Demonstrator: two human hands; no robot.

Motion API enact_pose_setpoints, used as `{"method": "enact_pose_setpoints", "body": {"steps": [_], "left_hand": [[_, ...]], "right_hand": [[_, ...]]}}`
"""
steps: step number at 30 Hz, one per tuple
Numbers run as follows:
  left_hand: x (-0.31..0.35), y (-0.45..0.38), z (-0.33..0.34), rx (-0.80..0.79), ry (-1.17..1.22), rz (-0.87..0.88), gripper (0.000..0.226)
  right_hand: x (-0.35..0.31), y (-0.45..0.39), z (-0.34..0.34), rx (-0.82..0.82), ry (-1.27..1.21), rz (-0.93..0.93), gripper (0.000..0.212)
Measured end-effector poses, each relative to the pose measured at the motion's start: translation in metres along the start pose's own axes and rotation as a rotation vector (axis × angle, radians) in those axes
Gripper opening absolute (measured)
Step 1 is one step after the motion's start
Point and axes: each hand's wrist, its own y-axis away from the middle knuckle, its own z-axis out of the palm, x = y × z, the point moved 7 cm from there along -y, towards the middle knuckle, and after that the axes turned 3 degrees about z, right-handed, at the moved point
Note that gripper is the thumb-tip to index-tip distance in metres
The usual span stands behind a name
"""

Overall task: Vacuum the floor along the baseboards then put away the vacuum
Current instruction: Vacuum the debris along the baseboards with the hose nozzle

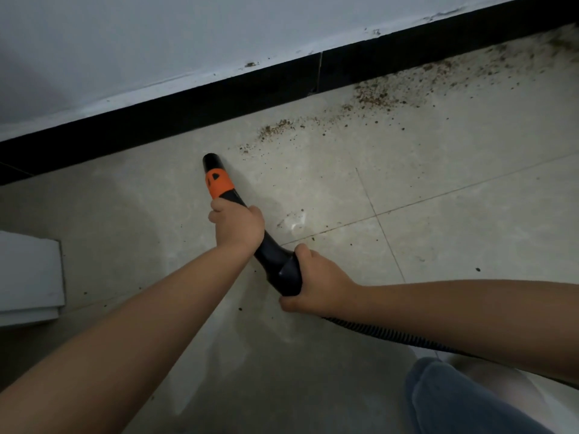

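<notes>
Vacuum nozzle (216,173) sits low over the floor (438,233) just near of the black baseboard (188,111), brown debris (369,98) trailing off to its right. Left hand (239,227) has fingers clamped round the rigid tube behind the orange collar; right hand (316,286) grips the wider cuff where the ribbed hose (391,335) joins. Looks light and stiff up front, hose floppy, so this two-point hold suits steering.

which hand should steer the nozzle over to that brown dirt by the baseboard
Left. The left hand grips the nozzle nearest its tip, so it likely aims best at the dirt; the right hand holds the rear.
</notes>
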Motion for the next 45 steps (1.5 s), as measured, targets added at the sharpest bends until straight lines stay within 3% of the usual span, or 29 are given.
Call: {"method": "enact_pose_setpoints", "body": {"steps": [5,15,20,27,45], "left_hand": [[-0.013,0.024,-0.001,-0.020,0.129,0.060,0.048],[0.017,0.034,0.029,-0.174,0.052,0.173,0.046],[0.038,0.016,0.032,-0.149,0.077,0.141,0.049],[0.024,-0.006,0.001,0.012,0.134,0.052,0.050],[-0.012,-0.032,-0.051,0.007,0.235,-0.063,0.048]], "right_hand": [[0.003,0.025,0.001,-0.009,-0.045,0.008,0.051],[0.022,0.052,-0.008,0.109,-0.228,0.097,0.048],[0.020,0.031,-0.032,0.151,-0.193,0.097,0.049],[-0.008,-0.001,-0.037,0.014,-0.070,-0.020,0.048],[-0.062,-0.026,-0.011,-0.106,0.043,-0.008,0.050]]}}
